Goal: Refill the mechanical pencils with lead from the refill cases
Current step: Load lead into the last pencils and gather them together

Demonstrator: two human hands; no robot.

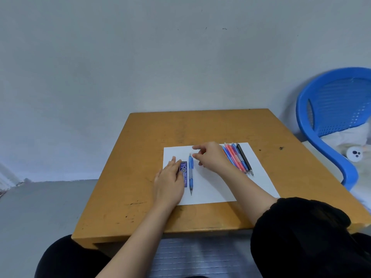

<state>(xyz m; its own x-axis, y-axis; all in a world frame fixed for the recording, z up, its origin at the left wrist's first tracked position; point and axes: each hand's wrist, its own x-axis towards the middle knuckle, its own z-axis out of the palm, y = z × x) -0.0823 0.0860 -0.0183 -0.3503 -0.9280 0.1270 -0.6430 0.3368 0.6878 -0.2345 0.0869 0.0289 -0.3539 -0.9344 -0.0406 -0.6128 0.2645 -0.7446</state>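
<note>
Blue pencil [191, 171] on paper [216, 187]; left hand [170, 181] flat on lead case [184, 173]; right hand [212, 157] at pencil top, grip unclear.

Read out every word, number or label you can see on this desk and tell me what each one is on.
"05": large digits on the blue refill case, which the left hand touches.
"PENCIL LEAD": lengthwise on the same case, on the person's side of the digits.
Small print at the case's far end: too blurred to read.
Blue pencil and row of pencils: no readable markings.
</note>
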